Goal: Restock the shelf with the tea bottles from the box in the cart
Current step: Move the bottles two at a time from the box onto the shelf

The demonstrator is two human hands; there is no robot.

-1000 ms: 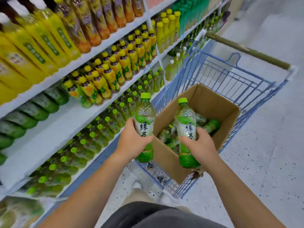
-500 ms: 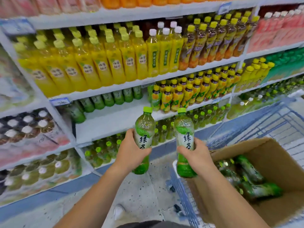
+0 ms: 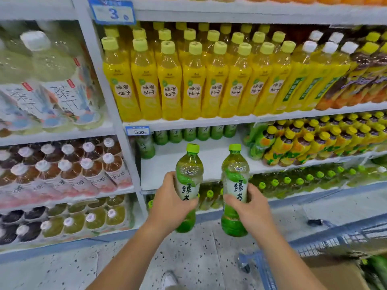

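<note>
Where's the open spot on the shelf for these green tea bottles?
In the head view, the bare white shelf sits centre frame, behind the two held bottles, under the yellow bottles, with a few green bottles at its back.

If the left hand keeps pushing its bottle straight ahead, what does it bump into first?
Probably nothing at first. The left hand holds a green-capped tea bottle in front of the bare white shelf board. Farther back stands a row of green-labelled bottles; depth is hard to judge.
</note>
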